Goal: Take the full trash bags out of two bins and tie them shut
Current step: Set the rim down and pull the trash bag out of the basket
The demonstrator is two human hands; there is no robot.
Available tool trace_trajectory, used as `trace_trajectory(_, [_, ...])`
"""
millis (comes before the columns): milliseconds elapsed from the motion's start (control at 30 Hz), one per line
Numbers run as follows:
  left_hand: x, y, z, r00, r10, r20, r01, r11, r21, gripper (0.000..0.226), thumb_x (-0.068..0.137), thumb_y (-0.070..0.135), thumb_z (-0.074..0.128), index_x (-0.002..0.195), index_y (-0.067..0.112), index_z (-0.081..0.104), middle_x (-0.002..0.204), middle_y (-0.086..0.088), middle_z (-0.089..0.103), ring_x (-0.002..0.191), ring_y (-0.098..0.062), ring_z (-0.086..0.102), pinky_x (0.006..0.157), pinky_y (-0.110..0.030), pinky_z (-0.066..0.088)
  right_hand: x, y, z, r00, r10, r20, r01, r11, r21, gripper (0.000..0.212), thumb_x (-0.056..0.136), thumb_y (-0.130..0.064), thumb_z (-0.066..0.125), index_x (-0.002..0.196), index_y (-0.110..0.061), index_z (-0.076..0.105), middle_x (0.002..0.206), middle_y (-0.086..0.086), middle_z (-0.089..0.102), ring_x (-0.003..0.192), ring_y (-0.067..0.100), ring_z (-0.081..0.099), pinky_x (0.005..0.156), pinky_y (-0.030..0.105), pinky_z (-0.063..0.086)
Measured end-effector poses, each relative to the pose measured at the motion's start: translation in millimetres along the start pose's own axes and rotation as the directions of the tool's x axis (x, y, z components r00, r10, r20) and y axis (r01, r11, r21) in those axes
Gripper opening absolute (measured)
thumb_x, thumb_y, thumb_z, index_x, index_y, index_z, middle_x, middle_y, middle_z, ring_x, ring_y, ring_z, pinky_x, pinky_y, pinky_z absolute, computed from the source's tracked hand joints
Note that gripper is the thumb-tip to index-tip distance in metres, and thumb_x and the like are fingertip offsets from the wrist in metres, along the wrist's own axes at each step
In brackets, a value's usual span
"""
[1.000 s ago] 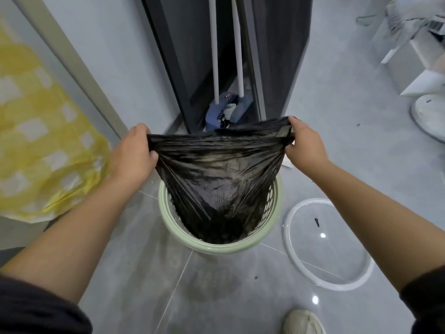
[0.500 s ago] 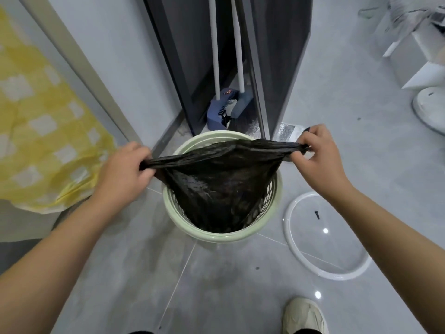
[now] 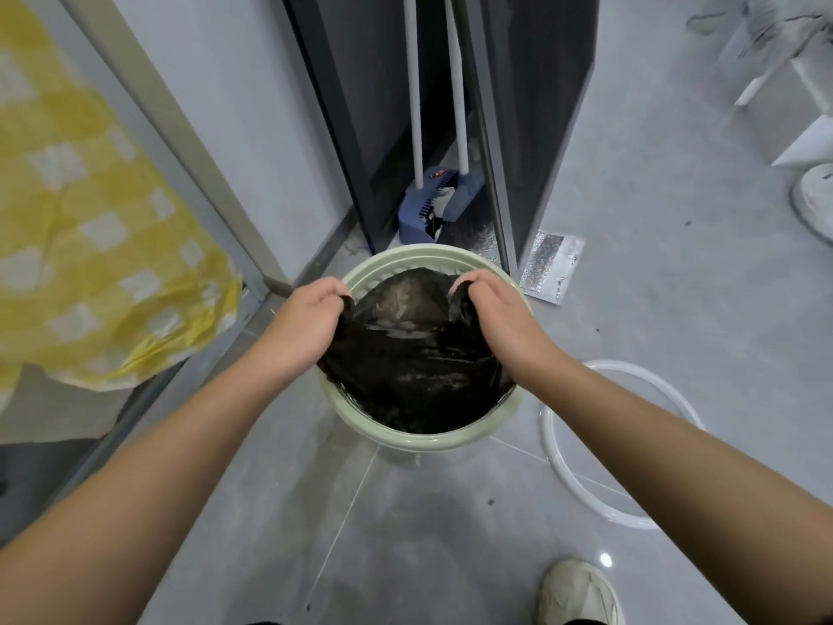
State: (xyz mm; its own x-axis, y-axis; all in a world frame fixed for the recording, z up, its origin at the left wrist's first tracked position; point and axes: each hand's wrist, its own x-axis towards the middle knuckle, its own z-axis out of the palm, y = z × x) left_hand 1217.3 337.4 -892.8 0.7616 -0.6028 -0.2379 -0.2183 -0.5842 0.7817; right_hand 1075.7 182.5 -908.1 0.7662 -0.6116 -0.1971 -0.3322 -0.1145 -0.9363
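Note:
A black trash bag (image 3: pixel 414 367) sits in a round pale green bin (image 3: pixel 423 437) on the grey floor. My left hand (image 3: pixel 304 327) grips the bag's top edge on the left side, over the bin's rim. My right hand (image 3: pixel 493 315) grips the bag's top edge on the right side. Both hands are low, just above the bin's mouth, with the plastic bunched in curled fingers. The bag's contents are hidden under the dark film.
A white ring (image 3: pixel 604 448) lies on the floor right of the bin. A blue dustpan and broom (image 3: pixel 432 203) stand behind it by a dark door frame. A foil pouch (image 3: pixel 552 268), a yellow checked cloth (image 3: pixel 90 227) at left, and my shoe (image 3: pixel 579 593) are nearby.
Both hands came down and closer together, from holding the bag stretched wide above the bin to gripping its edges right at the bin's mouth. The bag sank back into the bin.

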Motion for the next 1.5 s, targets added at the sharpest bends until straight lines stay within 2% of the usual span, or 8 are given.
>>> trace_trajectory(233, [-2,-13,-17,0.905,0.143,0.4,-0.354,0.775,0.524,0.061,0.056,0.09,0.046,0.094,0.043,0.052,0.082,0.015,0.061,0.075,-0.006,0.058,0.065,-0.032,0.048,-3,9,-16,0.981,-0.128,0.147,0.169,0.936,-0.308,0.02,0.077,-0.031,0.041,0.086,-0.023,0.057,0.064,-0.009,0.055,0.059,0.005,0.048,0.063,0.031,0.041])
trace_trajectory(333, [5,-17,-20,0.894,0.234,0.382,-0.439,0.628,0.642,0.024,0.078,0.062,0.057,0.077,0.038,0.052,0.072,0.008,0.062,0.07,-0.014,0.058,0.064,-0.036,0.051,-2,10,-19,0.953,-0.139,0.269,0.242,0.883,-0.402,0.024,0.084,-0.048,0.051,0.102,-0.033,0.054,0.079,-0.011,0.063,0.068,0.006,0.057,0.068,0.032,0.047])
trace_trajectory(500, [7,-5,-14,0.919,0.251,0.304,-0.376,0.791,0.483,0.018,0.089,0.036,0.059,0.073,0.028,0.059,0.066,0.006,0.06,0.064,-0.012,0.057,0.059,-0.033,0.046,7,16,-11,0.89,-0.29,0.352,0.445,0.719,-0.533,0.03,0.089,-0.045,0.058,0.071,-0.023,0.047,0.081,-0.005,0.048,0.074,0.016,0.05,0.072,0.036,0.045])
trace_trajectory(800, [15,18,-4,0.958,0.193,0.214,-0.192,0.981,-0.023,0.013,0.086,0.011,0.066,0.08,0.021,0.061,0.07,0.0,0.063,0.062,-0.015,0.061,0.056,-0.031,0.055,21,3,22,0.959,-0.242,0.149,0.244,0.97,0.008,0.019,0.096,-0.028,0.053,0.106,-0.015,0.061,0.099,-0.01,0.064,0.094,0.001,0.058,0.086,0.019,0.043])
trace_trajectory(900, [23,28,-12,0.945,0.194,0.264,-0.214,0.976,0.049,0.009,0.084,0.013,0.068,0.08,0.021,0.066,0.069,-0.002,0.064,0.057,-0.014,0.054,0.057,-0.03,0.049,23,4,30,0.928,-0.185,0.323,0.178,0.983,0.054,0.05,0.085,-0.044,0.062,0.13,-0.027,0.05,0.126,-0.011,0.057,0.117,-0.001,0.052,0.1,0.021,0.04])
trace_trajectory(1000, [31,44,-17,0.927,0.163,0.339,-0.184,0.983,0.03,0.006,0.086,0.007,0.065,0.085,0.012,0.067,0.079,-0.003,0.069,0.049,-0.009,0.058,0.051,-0.019,0.048,27,0,39,0.881,-0.139,0.452,0.134,0.99,0.043,0.034,0.087,-0.031,0.067,0.118,-0.033,0.054,0.111,-0.018,0.062,0.102,-0.012,0.056,0.09,0.012,0.043])
trace_trajectory(1267, [59,29,-12,0.961,0.093,0.262,-0.097,0.995,0.001,0.006,0.085,0.008,0.066,0.085,0.013,0.068,0.073,0.002,0.065,0.055,0.0,0.056,0.043,-0.009,0.041,35,11,49,0.939,-0.008,0.345,-0.073,0.972,0.223,0.031,0.096,-0.035,0.053,0.109,-0.012,0.069,0.104,0.003,0.074,0.098,0.014,0.069,0.09,0.028,0.052])
trace_trajectory(1500, [39,-41,-12,0.985,-0.162,-0.068,0.173,0.96,0.22,0.049,0.084,0.034,0.069,0.124,0.013,0.053,0.121,-0.004,0.057,0.105,-0.021,0.058,0.086,-0.032,0.047,29,4,45,0.963,0.071,0.259,-0.103,0.988,0.113,0.054,0.094,-0.054,0.045,0.101,-0.007,0.071,0.103,0.012,0.073,0.098,0.02,0.068,0.097,0.037,0.049])
